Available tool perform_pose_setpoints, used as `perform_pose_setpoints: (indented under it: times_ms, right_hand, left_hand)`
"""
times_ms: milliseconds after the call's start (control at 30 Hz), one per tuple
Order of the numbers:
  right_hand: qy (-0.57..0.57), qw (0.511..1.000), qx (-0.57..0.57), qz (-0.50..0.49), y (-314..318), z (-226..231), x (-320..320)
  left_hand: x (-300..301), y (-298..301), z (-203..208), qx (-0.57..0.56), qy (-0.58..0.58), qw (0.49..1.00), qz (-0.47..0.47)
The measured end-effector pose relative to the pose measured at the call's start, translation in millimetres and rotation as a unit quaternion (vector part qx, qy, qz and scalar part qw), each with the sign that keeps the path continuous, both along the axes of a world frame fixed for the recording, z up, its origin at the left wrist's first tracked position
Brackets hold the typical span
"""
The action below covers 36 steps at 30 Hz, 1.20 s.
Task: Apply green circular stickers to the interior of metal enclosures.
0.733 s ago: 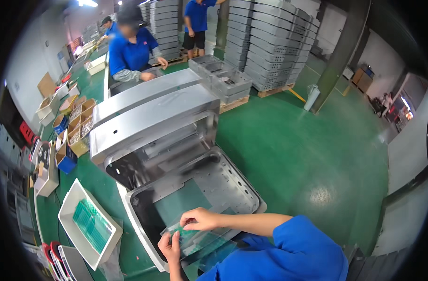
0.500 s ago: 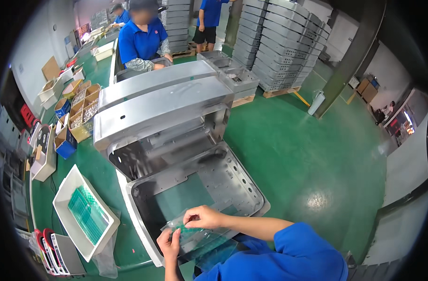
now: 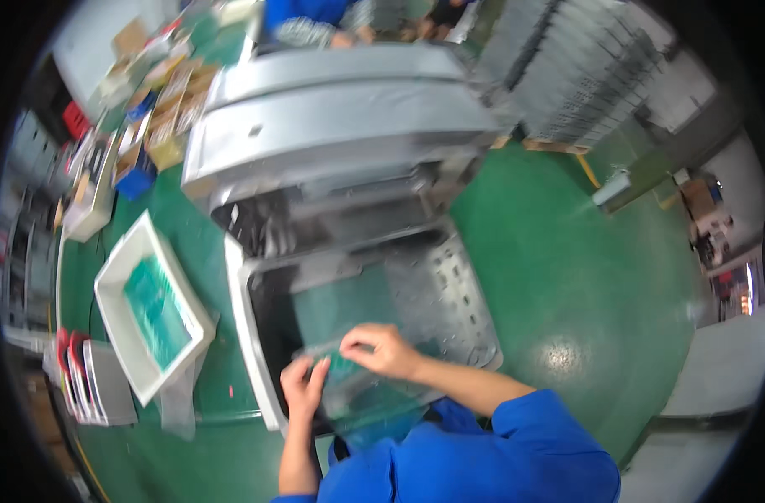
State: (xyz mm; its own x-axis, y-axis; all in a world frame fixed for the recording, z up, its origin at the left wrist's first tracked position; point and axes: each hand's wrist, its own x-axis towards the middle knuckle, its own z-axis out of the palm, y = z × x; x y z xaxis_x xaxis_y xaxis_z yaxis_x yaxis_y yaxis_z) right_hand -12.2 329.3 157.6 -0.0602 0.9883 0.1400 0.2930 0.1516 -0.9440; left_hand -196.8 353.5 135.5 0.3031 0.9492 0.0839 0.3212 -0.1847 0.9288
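**Two hands pinch one clear film over the metal**

And here we are, looking down over the shallow metal housing [image 3: 416, 289], and both hands are on the clear film [image 3: 370, 402]! The left hand [image 3: 301, 387] has its edge nipped between thumb and finger; the right hand [image 3: 381, 350] pinches it too, thumb to fingertips, as best the blur lets me call it. The right grip sits at two o'clock from the left, the two close together, a stretch of edge between them. From that edge the film hangs toward five o'clock, over the near part of the housing. Which hand is nearer? Neither: both are touching it. Its long axis I can't call through the smear, nor whether it rests on metal below.

Out at ten o'clock from the hands, a white bin [image 3: 123, 331] stands tilted across the green tabletop [image 3: 219, 369], green sheets [image 3: 154, 306] inside.

Brands, labels, writing? Nothing readable on film, housing or bin, and the blue box [image 3: 135, 174] beyond is blurred as well.
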Motion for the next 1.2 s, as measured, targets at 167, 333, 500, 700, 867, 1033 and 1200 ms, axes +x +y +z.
perform_pose_setpoints:
  times_ms: [167,333,500,700,867,1033,1200]
  right_hand:
    - [-0.068,0.998,0.007,0.010,19,-8,13]
    - [0.072,0.984,-0.157,0.038,34,-24,27]
    - [0.091,0.968,-0.216,0.088,42,-37,38]
    - [0.047,0.986,-0.153,0.036,40,-44,28]
    - [0.035,0.992,-0.118,0.008,39,-48,21]
    - [0.035,0.993,-0.110,0.004,34,-56,21]
    - [0.056,0.991,-0.112,0.040,45,-71,25]
  left_hand:
    - [17,9,-16,-0.047,-0.033,0.997,0.045]
    - [32,14,-26,-0.161,-0.096,0.979,0.083]
    - [34,15,-28,-0.154,-0.058,0.984,0.070]
    - [37,13,-31,-0.207,-0.081,0.967,0.122]
    - [38,12,-33,-0.203,-0.063,0.967,0.141]
    - [39,12,-33,-0.183,-0.068,0.970,0.143]
    - [41,9,-36,-0.243,-0.031,0.950,0.192]
